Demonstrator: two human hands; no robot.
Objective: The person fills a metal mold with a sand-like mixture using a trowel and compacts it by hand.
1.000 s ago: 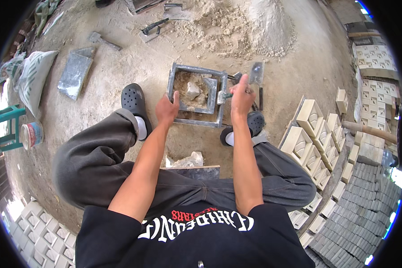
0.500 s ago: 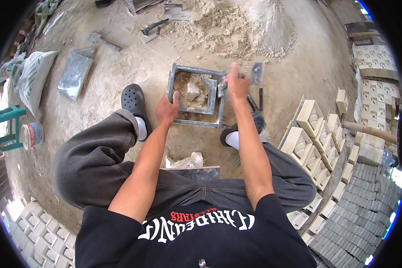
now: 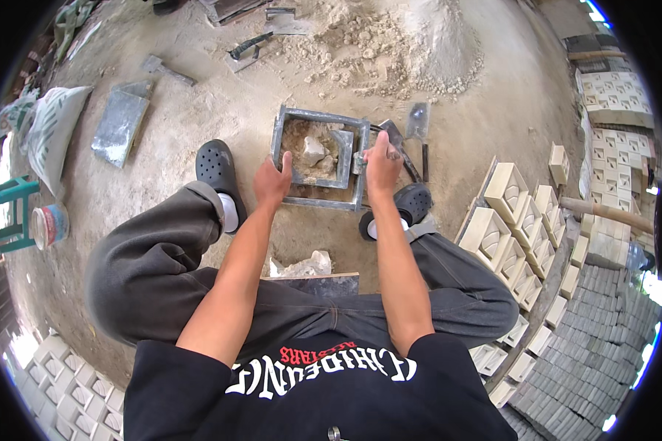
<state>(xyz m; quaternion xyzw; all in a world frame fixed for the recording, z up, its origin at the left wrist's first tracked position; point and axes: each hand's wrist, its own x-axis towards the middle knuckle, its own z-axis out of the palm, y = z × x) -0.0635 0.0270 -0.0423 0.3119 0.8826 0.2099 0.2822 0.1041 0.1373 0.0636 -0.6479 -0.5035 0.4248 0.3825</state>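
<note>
On the ground between my feet lies a rectangular grey metal mould frame. Inside it are a smaller grey frame piece, pale sandy material and a whitish lump. My left hand is closed round the frame's left side, thumb on top. My right hand is a fist at the right side, holding a small hammer-like tool; its grey head is at the frame's right bar, mostly hidden handle in my fingers. Beside that hand lie a flat-bladed trowel and another dark-handled tool.
A sand heap rises at the far right. Several cast pale blocks stand on my right. A hammer, a metal plate, a sack, a green stool and a bucket are on the left.
My right hand has come down toward me and slightly left, bringing the tool lower along the frame's right bar. My left hand stays on the frame.
</note>
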